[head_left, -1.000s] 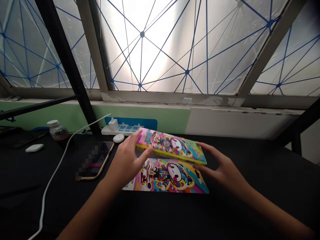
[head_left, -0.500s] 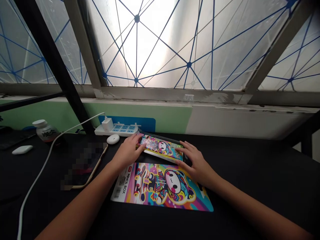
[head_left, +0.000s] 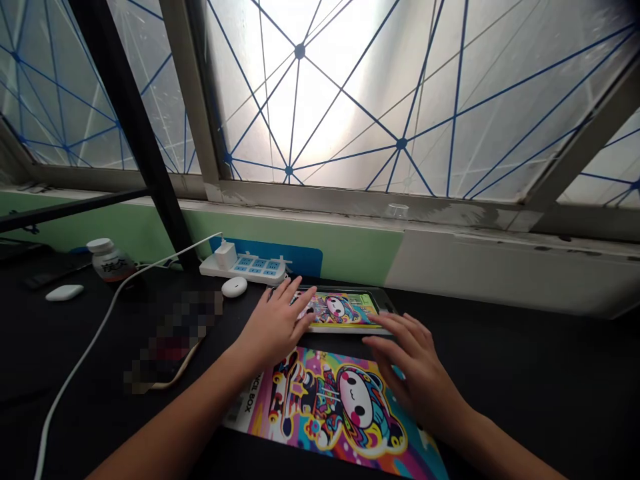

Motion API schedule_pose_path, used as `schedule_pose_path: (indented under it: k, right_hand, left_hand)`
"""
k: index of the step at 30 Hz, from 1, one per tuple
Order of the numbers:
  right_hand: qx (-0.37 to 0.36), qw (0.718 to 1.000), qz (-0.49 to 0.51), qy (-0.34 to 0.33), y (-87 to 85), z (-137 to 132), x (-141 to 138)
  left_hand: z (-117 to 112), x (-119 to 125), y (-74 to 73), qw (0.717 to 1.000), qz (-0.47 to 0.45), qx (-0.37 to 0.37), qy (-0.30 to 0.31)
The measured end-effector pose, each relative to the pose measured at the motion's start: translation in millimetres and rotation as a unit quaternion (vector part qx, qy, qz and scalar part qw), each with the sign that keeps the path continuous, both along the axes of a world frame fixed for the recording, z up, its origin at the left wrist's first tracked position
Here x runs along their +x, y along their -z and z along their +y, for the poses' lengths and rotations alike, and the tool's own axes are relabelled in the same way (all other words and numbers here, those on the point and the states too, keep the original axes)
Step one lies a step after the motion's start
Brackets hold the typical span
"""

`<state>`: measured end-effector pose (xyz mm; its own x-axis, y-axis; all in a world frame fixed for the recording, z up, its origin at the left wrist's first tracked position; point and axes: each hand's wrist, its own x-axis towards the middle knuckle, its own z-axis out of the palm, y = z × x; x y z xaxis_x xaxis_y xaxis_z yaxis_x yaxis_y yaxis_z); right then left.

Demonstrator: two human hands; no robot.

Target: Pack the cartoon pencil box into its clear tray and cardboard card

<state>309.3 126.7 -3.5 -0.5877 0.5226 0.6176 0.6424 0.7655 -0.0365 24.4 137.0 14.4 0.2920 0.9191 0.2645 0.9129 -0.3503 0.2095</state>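
Observation:
A colourful pencil box with a cartoon panda print lies flat on the black table, close to the wall. My left hand rests open on its left end, fingers spread. My right hand hovers open just in front of the box's right end, fingers stretched out. Nearer to me lies the flat printed packaging card with the same panda picture and the words "PENCIL BOX"; both wrists reach over it.
A white power strip with a plugged charger and a white cable sits by the green wall. A phone, a small white case, a white mouse and a bottle lie to the left. A black post rises behind.
The pencil box, held tilted above the card a second ago, has been set down flat near the wall. Both hands have let go and opened.

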Motion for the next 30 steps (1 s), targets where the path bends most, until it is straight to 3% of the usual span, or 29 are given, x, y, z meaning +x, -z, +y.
schedule_pose_path:
  k: [2,4,8,15,21,26,30]
  right_hand:
    - [-0.04,0.998,-0.008,-0.056,-1.7,-12.3,-5.5]
    - [-0.11,0.991,-0.032,-0.069,-0.3,-23.6,-11.4]
    - [-0.207,0.976,-0.069,0.002,3.2,-34.9,-19.0]
    - [-0.226,0.968,-0.075,0.079,-3.2,-35.1,-24.6]
    - [-0.212,0.97,-0.071,0.099,-4.8,-39.3,-23.6]
    - [-0.249,0.963,-0.041,0.092,-24.9,-32.8,-5.1]
    - [-0.355,0.925,-0.026,0.132,-39.3,7.3,38.0]
  left_hand:
    - [-0.4,2.9,2.9,1.0,-0.011,-0.022,0.008]
    - [0.2,1.4,4.7,0.999,-0.012,-0.042,0.006]
    - [4.2,-11.6,1.5,0.998,-0.019,-0.064,-0.008]
    - [7.9,-14.6,3.2,0.999,0.01,-0.035,-0.041]
    - [7.5,-9.4,9.4,0.998,0.004,-0.048,-0.044]
    - [9.4,-13.7,2.6,0.998,-0.009,-0.054,-0.036]
    - [5.1,-10.9,-8.0,0.996,-0.04,-0.074,-0.033]
